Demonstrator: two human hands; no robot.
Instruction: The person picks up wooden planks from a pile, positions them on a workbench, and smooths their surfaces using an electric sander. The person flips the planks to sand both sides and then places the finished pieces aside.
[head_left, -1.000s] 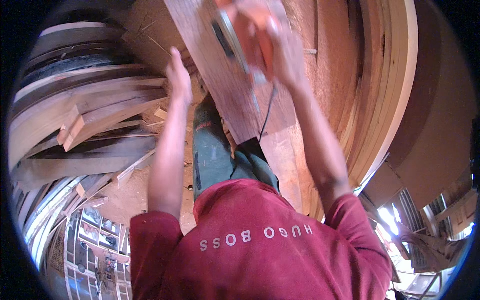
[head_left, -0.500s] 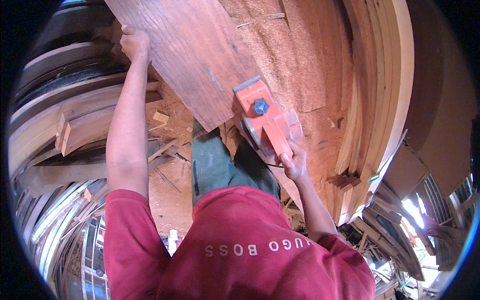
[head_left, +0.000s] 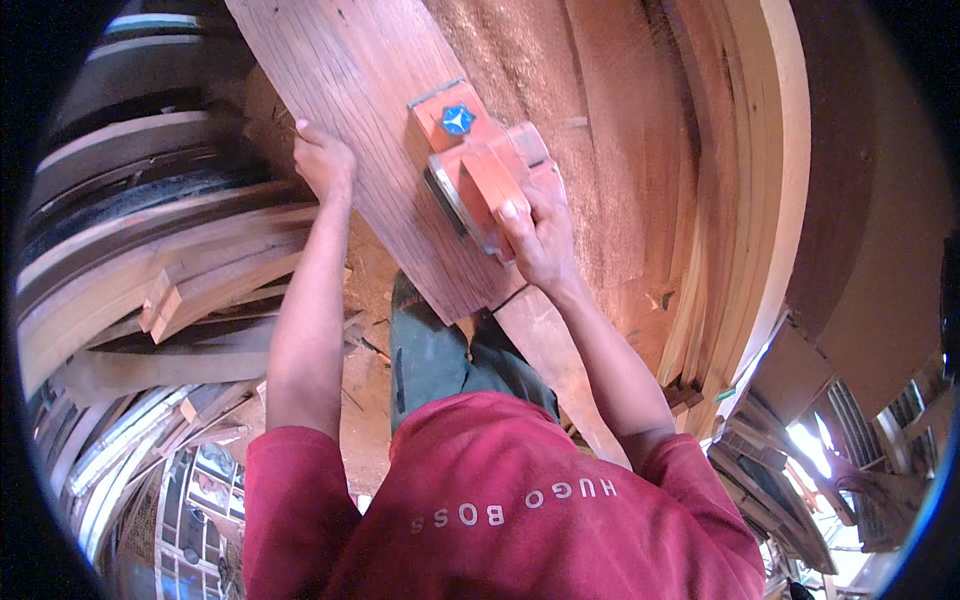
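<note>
A wide brown board [head_left: 345, 90] slants from the top of the view to just in front of my legs, its grain running lengthwise. My left hand [head_left: 325, 163] is closed on the board's left edge; some of its fingers are hidden. On the board's right side rests an orange electric hand planer [head_left: 482, 165] with a blue star-shaped front knob [head_left: 457, 121]. My right hand [head_left: 541, 235] wraps round the planer's rear handle, thumb on top. The planer's underside against the wood is hidden. A dark cord [head_left: 509, 298] shows behind it.
Stacked timber [head_left: 190, 250] crowds the left side, with cut ends jutting inward. Long pale planks [head_left: 745, 200] stand along the right. Brown sheets with shavings [head_left: 620, 130] lie beyond the board, and scrap wood [head_left: 765, 490] is heaped at lower right.
The planer has moved forward and left from the board's near end, farther onto the board, with my right hand on it. My left hand and the board appear lower and farther right.
</note>
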